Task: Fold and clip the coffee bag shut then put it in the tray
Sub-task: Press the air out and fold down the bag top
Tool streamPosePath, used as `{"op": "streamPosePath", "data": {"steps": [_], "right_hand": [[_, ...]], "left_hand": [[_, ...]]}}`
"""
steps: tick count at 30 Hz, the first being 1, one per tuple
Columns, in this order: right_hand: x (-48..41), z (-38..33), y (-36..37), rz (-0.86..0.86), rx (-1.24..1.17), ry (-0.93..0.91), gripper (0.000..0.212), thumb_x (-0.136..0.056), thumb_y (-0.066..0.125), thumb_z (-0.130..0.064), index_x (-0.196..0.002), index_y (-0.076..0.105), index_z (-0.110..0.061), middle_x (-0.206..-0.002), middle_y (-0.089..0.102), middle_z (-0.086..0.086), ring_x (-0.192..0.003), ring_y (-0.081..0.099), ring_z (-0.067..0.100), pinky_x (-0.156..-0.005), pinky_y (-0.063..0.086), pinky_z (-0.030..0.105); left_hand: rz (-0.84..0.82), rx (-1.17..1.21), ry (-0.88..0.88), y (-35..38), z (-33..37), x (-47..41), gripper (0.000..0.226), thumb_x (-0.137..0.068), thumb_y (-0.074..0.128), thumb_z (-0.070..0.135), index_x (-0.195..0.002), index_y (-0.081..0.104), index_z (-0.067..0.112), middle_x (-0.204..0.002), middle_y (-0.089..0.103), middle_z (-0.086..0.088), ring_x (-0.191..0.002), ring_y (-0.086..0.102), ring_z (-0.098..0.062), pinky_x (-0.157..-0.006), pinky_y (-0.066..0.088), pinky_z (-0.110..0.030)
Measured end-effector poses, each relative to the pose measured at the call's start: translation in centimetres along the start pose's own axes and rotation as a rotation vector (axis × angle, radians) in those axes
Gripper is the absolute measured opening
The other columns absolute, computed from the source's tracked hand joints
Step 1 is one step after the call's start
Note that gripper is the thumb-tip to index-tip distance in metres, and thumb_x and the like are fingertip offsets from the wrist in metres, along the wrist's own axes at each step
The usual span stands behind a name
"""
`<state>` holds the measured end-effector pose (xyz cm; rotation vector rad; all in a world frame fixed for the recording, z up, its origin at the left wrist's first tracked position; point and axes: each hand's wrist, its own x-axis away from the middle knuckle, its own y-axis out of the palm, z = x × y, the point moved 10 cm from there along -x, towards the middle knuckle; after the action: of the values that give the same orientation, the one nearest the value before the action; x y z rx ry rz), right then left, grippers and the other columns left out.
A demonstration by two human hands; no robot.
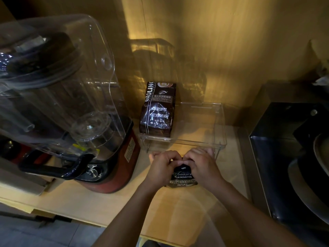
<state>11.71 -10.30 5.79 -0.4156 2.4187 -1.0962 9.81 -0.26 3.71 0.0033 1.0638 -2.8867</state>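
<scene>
Both hands clamped on top of dark coffee bag [182, 176], left hand [162, 165] and right hand [203, 165] close together, thumbs nearly touching. Bag stands upright on wooden counter [110, 207], reads "Treasure BLUE MOUNTAIN"; top hidden by fingers. Just beyond the hands, clear tray [221, 132] holds second bag [157, 111]: "GAOLING", "BAKED COFFEE NET.WEIGHT:454g".

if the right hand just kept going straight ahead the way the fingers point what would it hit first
Probably the near wall of the clear plastic tray, just beyond the right hand, which now holds the top of the dark Blue Mountain coffee bag. Depth is hard to judge.
</scene>
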Motion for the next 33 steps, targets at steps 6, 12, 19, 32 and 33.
{"op": "streamPosePath", "data": {"steps": [6,12,19,32,33], "right_hand": [[0.3,2.9,0.5,0.029,-0.134,0.218,0.023,-0.075,0.070,-0.021,-0.061,0.056,-0.008,-0.070,0.059,0.009,-0.072,0.050,0.022,-0.065,0.037,0.034],[0.1,4.3,0.6,-0.046,-0.332,0.270,0.006,-0.077,0.064,-0.005,-0.073,0.067,-0.006,-0.077,0.063,0.006,-0.074,0.054,0.014,-0.064,0.036,0.006],[-0.2,5.1,-1.4,0.032,-0.227,0.306,0.040,-0.068,0.075,-0.021,-0.045,0.043,-0.030,-0.055,0.048,-0.014,-0.059,0.045,0.006,-0.054,0.034,0.019],[-1.6,-0.2,1.9,-0.119,0.048,-0.056,0.009,-0.084,0.054,-0.007,-0.076,0.058,-0.005,-0.080,0.063,0.013,-0.081,0.053,0.028,-0.070,0.037,0.036],[-1.7,-0.3,2.0,-0.118,0.051,-0.067,0.009,-0.083,0.054,-0.006,-0.075,0.058,-0.005,-0.079,0.063,0.013,-0.080,0.053,0.029,-0.069,0.036,0.035]], "left_hand": [[-0.005,-0.024,0.007,0.4,-1.4,0.0,0.023,-0.089,0.051,0.023,-0.068,0.051,0.033,-0.073,0.058,0.014,-0.082,0.048,-0.004,-0.071,0.013,-0.028],[0.006,0.103,-0.133,0.1,-3.1,-0.4,0.030,-0.087,0.054,0.026,-0.061,0.050,0.039,-0.070,0.057,0.017,-0.100,0.045,-0.022,-0.087,0.028,-0.039],[0.020,0.173,-0.205,0.0,-3.7,-0.9,0.025,-0.083,0.060,0.027,-0.060,0.055,0.034,-0.074,0.062,0.004,-0.104,0.048,-0.030,-0.088,0.033,-0.036],[0.118,0.155,-0.010,-1.0,-2.9,0.0,0.016,-0.086,0.054,0.008,-0.077,0.062,0.019,-0.077,0.056,0.012,-0.088,0.054,-0.021,-0.080,0.044,-0.033],[0.153,0.199,-0.059,-1.3,-3.6,0.1,0.018,-0.085,0.057,0.009,-0.073,0.061,0.021,-0.075,0.057,0.013,-0.084,0.056,-0.019,-0.076,0.045,-0.028]]}}
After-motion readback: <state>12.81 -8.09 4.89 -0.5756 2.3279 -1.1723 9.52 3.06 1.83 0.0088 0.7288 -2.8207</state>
